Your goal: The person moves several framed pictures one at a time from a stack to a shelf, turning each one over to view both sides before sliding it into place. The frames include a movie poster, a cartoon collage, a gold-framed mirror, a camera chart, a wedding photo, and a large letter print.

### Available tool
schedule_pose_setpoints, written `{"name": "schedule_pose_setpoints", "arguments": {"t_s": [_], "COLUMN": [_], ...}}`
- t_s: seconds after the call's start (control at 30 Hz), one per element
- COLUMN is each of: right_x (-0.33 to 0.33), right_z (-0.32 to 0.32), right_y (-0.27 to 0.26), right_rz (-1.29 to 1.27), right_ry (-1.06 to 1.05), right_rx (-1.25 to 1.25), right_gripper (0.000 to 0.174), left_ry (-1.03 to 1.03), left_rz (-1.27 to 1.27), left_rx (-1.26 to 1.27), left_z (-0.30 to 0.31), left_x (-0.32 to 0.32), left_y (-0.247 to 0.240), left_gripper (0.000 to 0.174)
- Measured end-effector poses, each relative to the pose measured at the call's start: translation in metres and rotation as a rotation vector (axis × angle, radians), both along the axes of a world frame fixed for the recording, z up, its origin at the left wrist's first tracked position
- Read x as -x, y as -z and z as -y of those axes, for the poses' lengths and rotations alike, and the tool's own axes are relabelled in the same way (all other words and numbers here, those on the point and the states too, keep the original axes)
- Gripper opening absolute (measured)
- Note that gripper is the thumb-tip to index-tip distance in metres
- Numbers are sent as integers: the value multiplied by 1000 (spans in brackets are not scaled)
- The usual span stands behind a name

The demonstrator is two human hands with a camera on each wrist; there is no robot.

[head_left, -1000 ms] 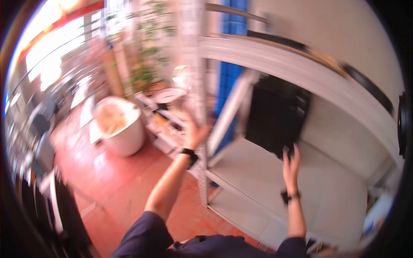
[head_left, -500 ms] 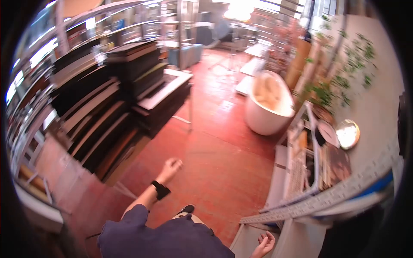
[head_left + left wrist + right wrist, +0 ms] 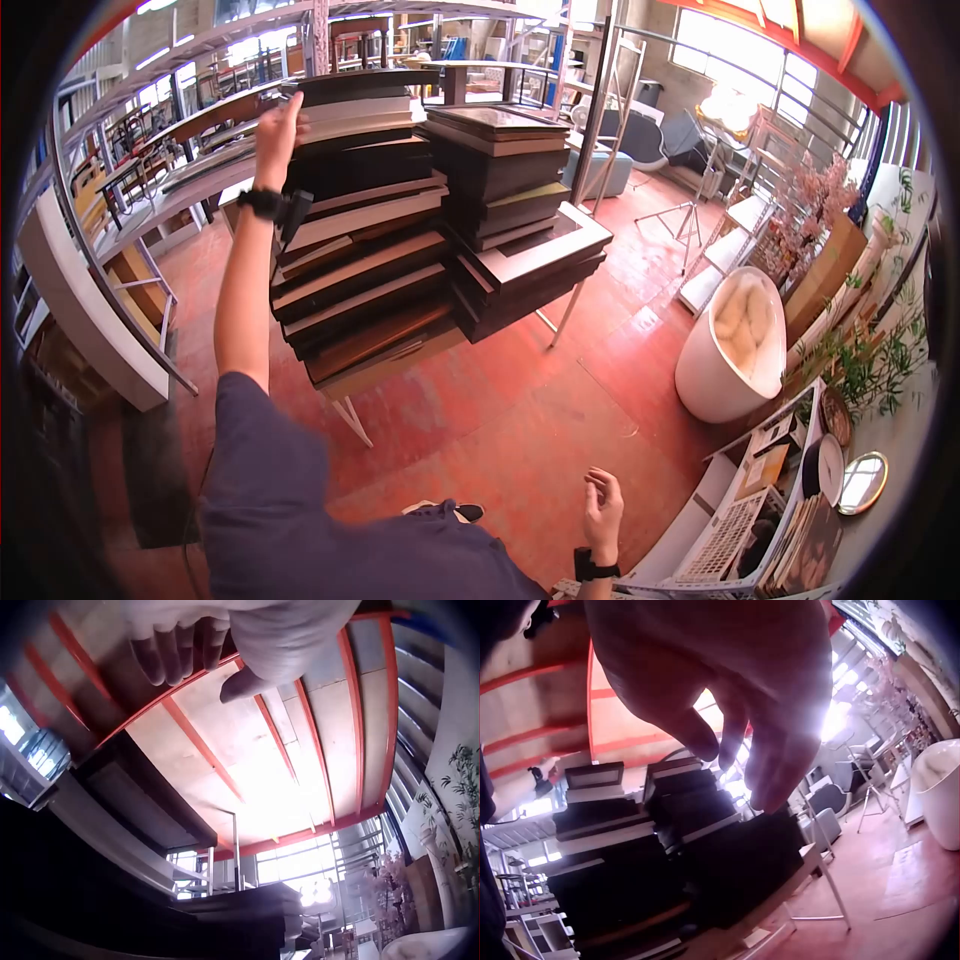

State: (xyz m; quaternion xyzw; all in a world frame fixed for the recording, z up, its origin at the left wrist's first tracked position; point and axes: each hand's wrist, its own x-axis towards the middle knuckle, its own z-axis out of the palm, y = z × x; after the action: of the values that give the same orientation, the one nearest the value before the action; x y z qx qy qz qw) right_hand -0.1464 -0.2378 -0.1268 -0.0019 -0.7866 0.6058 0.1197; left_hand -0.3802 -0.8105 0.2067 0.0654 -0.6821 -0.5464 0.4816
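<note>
Head view: left hand point(image 3: 278, 140) nearer panel stack point(image 3: 365, 212) at 12 o'clock, long edges 8-to-2; contact hard to call. Right hand point(image 3: 602, 512) well off, stack's 5 o'clock. Hands apart, fingers loose, both empty.

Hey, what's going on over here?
Someone stands by two stacks of dark, flat, frame-like panels. Their left hand is raised near the top of the nearer-left stack; no grip on it shows. Their right hand hangs lower, loosely curled and empty. Neither hand appears to hold anything right now.
</note>
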Motion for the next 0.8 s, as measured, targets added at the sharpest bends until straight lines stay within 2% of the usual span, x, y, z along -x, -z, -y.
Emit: {"name": "schedule_pose_setpoints", "arguments": {"t_s": [0.03,0.1,0.13,0.23,0.27,0.4,0.43,0.53,0.63,0.7,0.8], "right_x": [7,18,21,17,14,-12,-20,-39,-51,-51,-48], "right_z": [10,23,25,26,22,2,-4,-18,-30,-40,-43], "right_y": [-3,7,19,51,63,102,110,137,161,191,197], "right_rz": [12,-16,-38,10,49,96,146,213,228,116,165], "right_ry": [-37,-100,-130,-147,-139,-64,1,111,173,132,136], "right_rx": [16,-17,-40,28,49,29,-17,-42,-60,-78,-103], "right_gripper": [22,22,21,20,21,21,21,21,19,22,22], "left_ry": [414,701,669,490,435,505,557,519,549,511,597], "left_rz": [147,275,225,-63,-55,-39,-60,-63,-68,-123,-246], "left_rx": [-370,-649,-699,-739,-826,-560,-586,-624,-550,-531,-526], "left_z": [6,1,6,23,31,47,47,58,67,69,61], "left_x": [4,19,37,78,89,101,102,108,110,113,106], "left_y": [-12,-19,-18,-19,-26,-36,-37,-38,-30,-9,24], "left_gripper": [67,92,101,95,85,43,35,26,27,26,21]}}
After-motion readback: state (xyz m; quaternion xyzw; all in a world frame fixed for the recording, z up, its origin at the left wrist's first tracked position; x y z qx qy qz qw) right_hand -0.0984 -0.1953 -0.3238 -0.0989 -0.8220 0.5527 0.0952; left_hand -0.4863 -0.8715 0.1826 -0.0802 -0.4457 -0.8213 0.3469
